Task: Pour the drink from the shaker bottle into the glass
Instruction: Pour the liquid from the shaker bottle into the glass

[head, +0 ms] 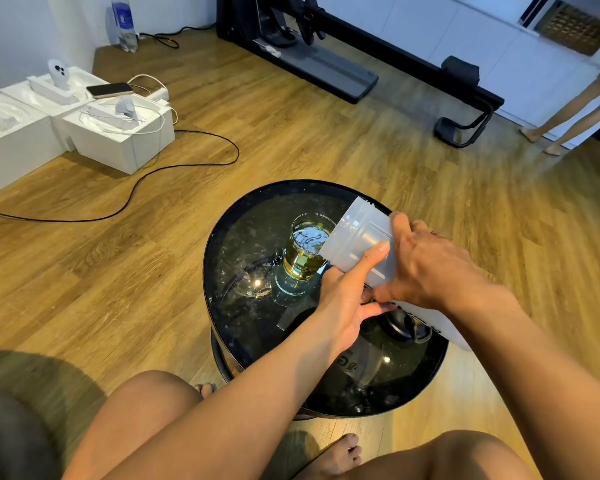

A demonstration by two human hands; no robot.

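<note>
A translucent white shaker bottle (357, 237) is tipped sharply to the left, its open mouth over the rim of a clear glass (307, 247). The glass stands on a round black table (222, 306) and holds yellow liquid about halfway up. My right hand (426, 261) grips the bottle's body from above. My left hand (347, 299) holds it from below, thumb pressed on its side. The bottle's bottom end is hidden behind my right forearm.
The shaker's black lid (406, 325) lies on the table near my right wrist. White boxes (118, 133) with devices, a phone (109, 89) and cables sit on the wooden floor at the left. A black exercise machine (326, 64) stands behind. Another person's legs (568, 116) show at the right.
</note>
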